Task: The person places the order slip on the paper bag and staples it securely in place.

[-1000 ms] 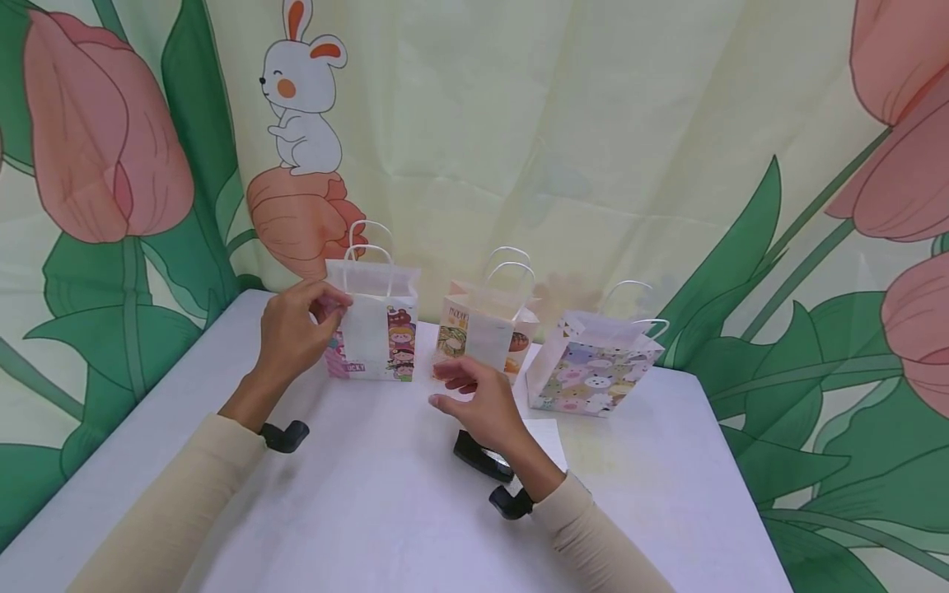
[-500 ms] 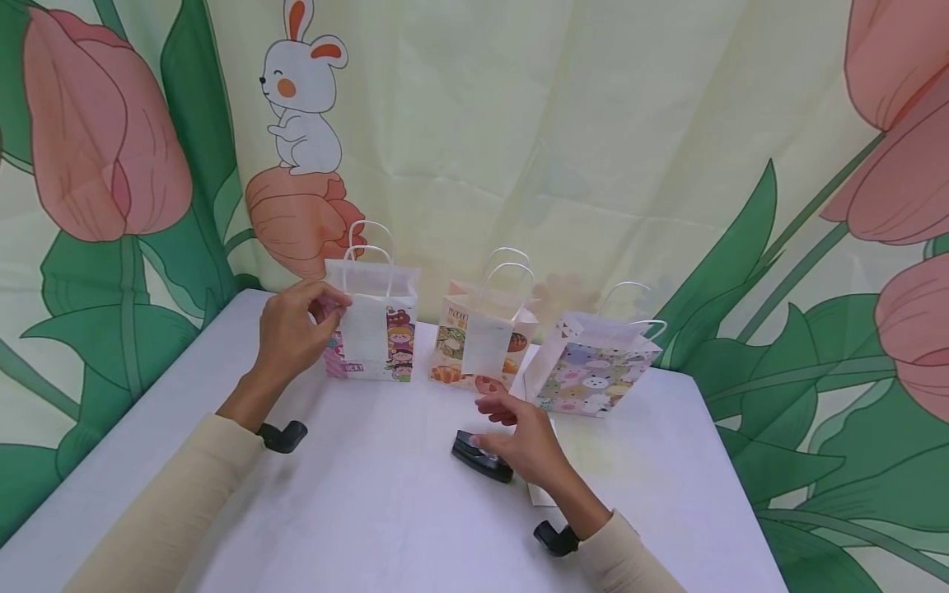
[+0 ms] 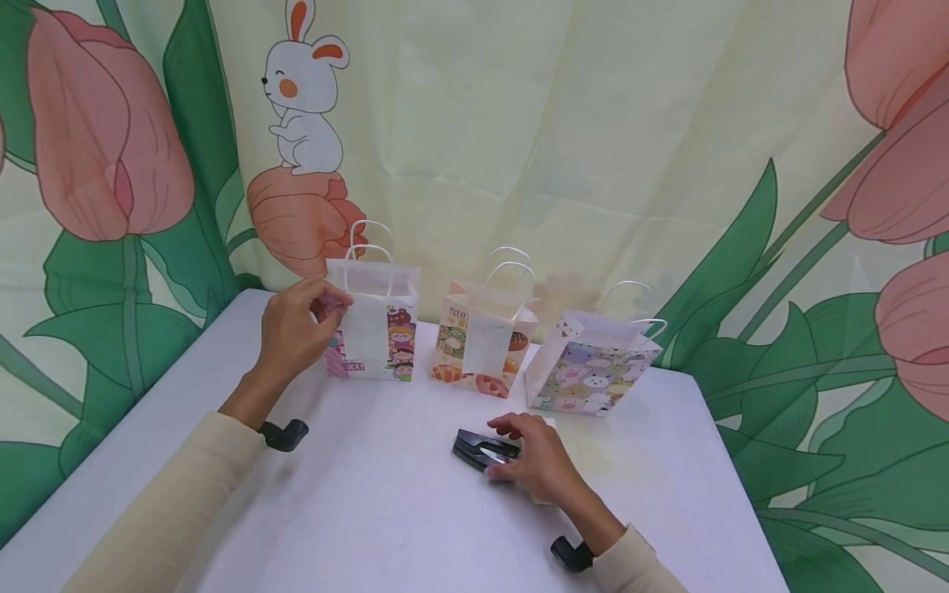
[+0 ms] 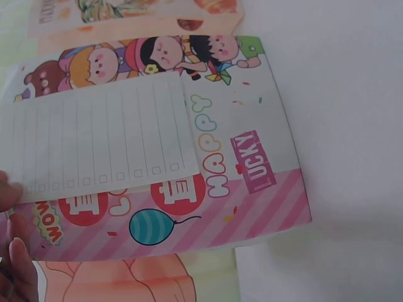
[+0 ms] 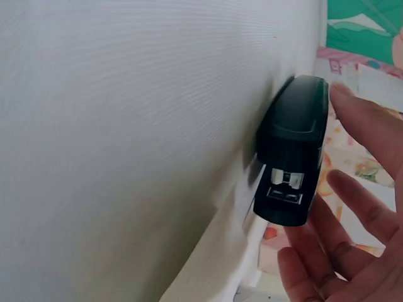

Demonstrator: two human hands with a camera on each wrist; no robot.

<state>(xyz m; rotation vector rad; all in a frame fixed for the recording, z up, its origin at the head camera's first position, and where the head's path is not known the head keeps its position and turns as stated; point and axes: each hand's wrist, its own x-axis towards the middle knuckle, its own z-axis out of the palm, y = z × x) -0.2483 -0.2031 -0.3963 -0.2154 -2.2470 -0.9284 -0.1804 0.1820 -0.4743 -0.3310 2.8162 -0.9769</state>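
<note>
My left hand pinches a white lined paper slip at the front of the left paper gift bag. The thumb lies on the slip's edge, and the other fingers are partly hidden at the bag's side. On the table a black stapler lies in front of the bags. My right hand reaches around its near end. In the right wrist view the stapler has its mouth toward the camera; the thumb is at its edge, and the other fingers are spread, with a gap by the index finger.
The middle gift bag, printed with food, has a white slip on its front. A third bag with animal faces stands at the right. A pale paper lies under my right hand. A printed curtain hangs behind the table.
My right hand has moved away from the middle bag, right and toward me, down to the stapler. The stapler looks slightly turned. My left hand has stayed in place.
</note>
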